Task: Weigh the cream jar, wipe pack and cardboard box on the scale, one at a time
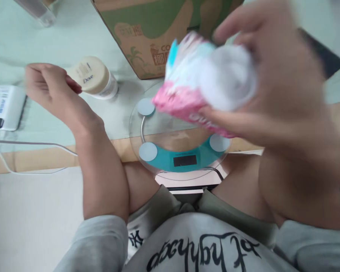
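Observation:
My right hand (272,79), blurred by motion, grips a pink-and-white plastic packet (184,81) with blue patches and a white round thing (229,77) that looks like a rolled-up cloth or cap. Both are raised above a round glass scale (181,132). Three pale pads, a teal band and a dark display show on the scale. My left hand (53,83) is held with curled fingers just left of a cream-lidded Dove jar (92,75); nothing shows in it. Whether its fingers touch the jar I cannot tell.
Behind the scale stands a cardboard box (147,49) with green print. A white power bank (7,107) with white cables (39,142) lies at the left. A clear container (41,11) is at the upper left. The table's wooden edge (113,151) runs under the scale.

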A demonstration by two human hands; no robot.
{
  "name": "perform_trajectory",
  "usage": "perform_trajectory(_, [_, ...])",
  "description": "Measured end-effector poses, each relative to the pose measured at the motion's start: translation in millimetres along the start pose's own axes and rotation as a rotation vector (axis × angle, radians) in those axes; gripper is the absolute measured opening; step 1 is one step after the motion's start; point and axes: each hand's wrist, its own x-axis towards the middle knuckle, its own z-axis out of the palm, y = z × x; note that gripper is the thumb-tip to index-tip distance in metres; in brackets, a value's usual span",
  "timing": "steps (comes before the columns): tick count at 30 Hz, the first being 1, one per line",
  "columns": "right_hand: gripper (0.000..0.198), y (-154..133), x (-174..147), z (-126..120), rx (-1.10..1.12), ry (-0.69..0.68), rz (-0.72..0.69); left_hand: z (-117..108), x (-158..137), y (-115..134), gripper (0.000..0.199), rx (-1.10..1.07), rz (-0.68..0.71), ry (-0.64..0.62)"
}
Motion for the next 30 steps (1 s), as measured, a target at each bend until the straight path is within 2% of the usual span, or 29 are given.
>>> perform_trajectory(2, [0.053, -13, 5, 22, -0.048, -0.113, -0.161, -3, 2, -6, 0.038, -0.001, 0.010, 0.033])
perform_trajectory(5, [0.064, -15, 7, 47, -0.080, -0.194, -0.209, -5, 1, -5, 0.039, 0.012, 0.012, 0.016])
perform_trajectory(8, [0.075, -9, 8, 52, -0.019, -0.255, -0.232, -2, -10, 5, 0.041, -0.015, 0.021, -0.063])
perform_trajectory(9, [0.072, -6, 10, 51, 0.035, -0.238, -0.224, 1, -17, 9, 0.043, -0.041, 0.021, -0.113])
perform_trajectory(11, [0.050, 4, 15, 53, 0.143, -0.059, -0.109, 10, -34, 13, 0.051, -0.099, 0.009, -0.247])
perform_trajectory(12, [0.041, 11, 18, 56, 0.174, 0.075, -0.003, 15, -42, 13, 0.058, -0.124, 0.000, -0.314])
perform_trajectory(14, [0.039, 27, 24, 70, 0.223, 0.270, 0.240, 23, -59, 10, 0.073, -0.129, -0.041, -0.425])
perform_trajectory(15, [0.041, 36, 26, 79, 0.243, 0.294, 0.337, 27, -65, 7, 0.077, -0.108, -0.068, -0.469])
perform_trajectory(17, [0.043, 51, 28, 94, 0.320, 0.245, 0.414, 32, -74, 1, 0.079, -0.033, -0.132, -0.540])
perform_trajectory(20, [0.050, 61, 27, 105, 0.363, 0.204, 0.413, 33, -77, -2, 0.078, 0.071, -0.188, -0.626])
perform_trajectory(24, [0.056, 57, 26, 102, 0.402, 0.154, 0.414, 31, -77, -7, 0.081, 0.102, -0.183, -0.666])
perform_trajectory(28, [0.052, 50, 29, 90, 0.381, 0.178, 0.397, 28, -74, -20, 0.085, 0.116, -0.085, -0.640])
perform_trajectory(30, [0.049, 42, 29, 76, 0.334, 0.225, 0.305, 20, -64, -23, 0.078, 0.153, -0.004, -0.596])
